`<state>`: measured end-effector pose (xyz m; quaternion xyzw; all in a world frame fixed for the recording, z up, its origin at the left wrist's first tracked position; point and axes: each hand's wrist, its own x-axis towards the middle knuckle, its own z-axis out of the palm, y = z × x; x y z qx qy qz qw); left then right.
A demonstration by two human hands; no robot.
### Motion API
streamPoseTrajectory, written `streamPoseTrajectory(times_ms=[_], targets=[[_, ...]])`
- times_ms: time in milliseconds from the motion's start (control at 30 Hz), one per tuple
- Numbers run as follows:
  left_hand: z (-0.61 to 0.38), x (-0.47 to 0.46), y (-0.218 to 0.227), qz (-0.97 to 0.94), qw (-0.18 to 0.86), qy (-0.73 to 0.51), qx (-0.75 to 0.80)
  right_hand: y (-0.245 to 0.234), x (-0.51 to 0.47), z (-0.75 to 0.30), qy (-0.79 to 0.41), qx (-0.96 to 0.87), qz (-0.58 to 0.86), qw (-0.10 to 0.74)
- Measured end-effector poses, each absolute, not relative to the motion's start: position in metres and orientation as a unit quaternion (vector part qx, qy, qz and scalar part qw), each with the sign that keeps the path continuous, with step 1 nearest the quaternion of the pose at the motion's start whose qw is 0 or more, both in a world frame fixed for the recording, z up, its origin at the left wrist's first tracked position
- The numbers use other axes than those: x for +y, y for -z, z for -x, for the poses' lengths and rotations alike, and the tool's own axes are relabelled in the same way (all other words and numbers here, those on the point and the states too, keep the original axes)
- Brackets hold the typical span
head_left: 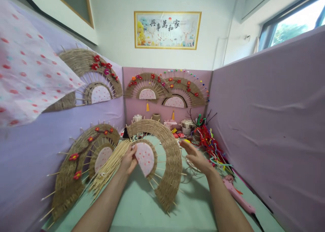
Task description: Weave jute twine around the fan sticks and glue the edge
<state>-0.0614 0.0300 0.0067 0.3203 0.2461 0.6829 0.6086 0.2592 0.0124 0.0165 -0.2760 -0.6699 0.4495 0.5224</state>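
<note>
My left hand [130, 159] grips a woven twine fan [172, 157] by the dotted pink-and-white half-circle [145, 157] at its centre. The fan is tilted, its wide band of brown twine arching up and over to the right on thin sticks. Just right of that band, my right hand [194, 155] is raised with fingers stretched out and holds nothing. Whether its fingertips touch the fan's edge I cannot tell. Beside my left hand lies a bundle of thin bamboo sticks [111, 167].
A flower-trimmed fan [68, 167] leans at the left; more fans [148, 81] hang on the partitions. Colourful pipe cleaners [210, 144] pile up at the right, near a pink glue gun [238, 194]. Twine spools [156, 117] stand at the back. Dotted fabric [33, 66] hangs upper left.
</note>
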Motion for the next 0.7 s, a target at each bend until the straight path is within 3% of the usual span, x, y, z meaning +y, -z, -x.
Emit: streamPoseTrajectory(times_ms=[133, 367, 700], targets=[[0.061, 0.031, -0.007, -0.299, 0.615, -0.687, 0.246, -0.035, 0.011, -0.252, -0.479, -0.616, 0.233, 0.581], [0.062, 0.034, -0.006, -0.281, 0.620, -0.693, 0.237, -0.033, 0.006, -0.228, -0.525, -0.590, 0.271, 0.551], [0.059, 0.032, -0.007, -0.277, 0.605, -0.705, 0.246, -0.024, 0.001, -0.222, -0.374, -0.573, 0.376, 0.624]])
